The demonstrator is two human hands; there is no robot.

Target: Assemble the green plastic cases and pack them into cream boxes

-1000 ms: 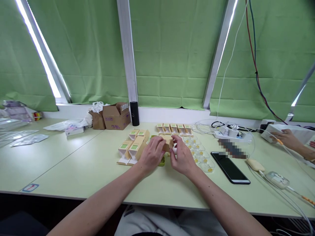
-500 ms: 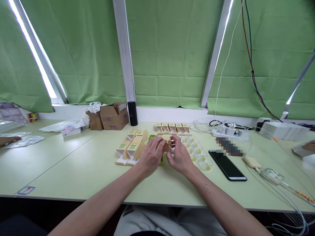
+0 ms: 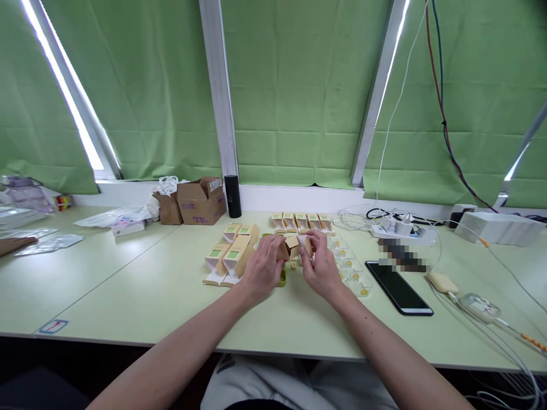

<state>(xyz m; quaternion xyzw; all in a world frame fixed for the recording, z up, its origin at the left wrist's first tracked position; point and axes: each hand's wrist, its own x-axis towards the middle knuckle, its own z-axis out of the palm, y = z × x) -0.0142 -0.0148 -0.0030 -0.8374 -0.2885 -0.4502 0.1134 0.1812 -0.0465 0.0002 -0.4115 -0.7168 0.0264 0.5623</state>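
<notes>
Between my two hands, over the middle of the table, is a small kraft cardboard box [image 3: 292, 246] with its end flaps open. My left hand [image 3: 264, 263] grips its left side, fingers closed round it. The fingers of my right hand [image 3: 319, 263] pinch a flap at its right end. Beneath them a green tray [image 3: 282, 278] is mostly hidden. Folded kraft boxes with green labels [image 3: 233, 254] stand left of my left hand. A row of similar boxes [image 3: 301, 222] lies behind. Clear plastic cups with yellow pieces [image 3: 354, 277] are right of my right hand.
A black phone [image 3: 399, 288] lies at the right, near a white power strip [image 3: 404, 233] and cables. Cardboard boxes [image 3: 200, 202] and a black cylinder [image 3: 232, 196] stand at the back. At the far left, another person's hand [image 3: 17, 245] rests near plastic bags [image 3: 49, 244].
My right hand has moved slightly right, away from my left hand. The box between them now shows its open end and flaps. The whole view has shifted a little.
</notes>
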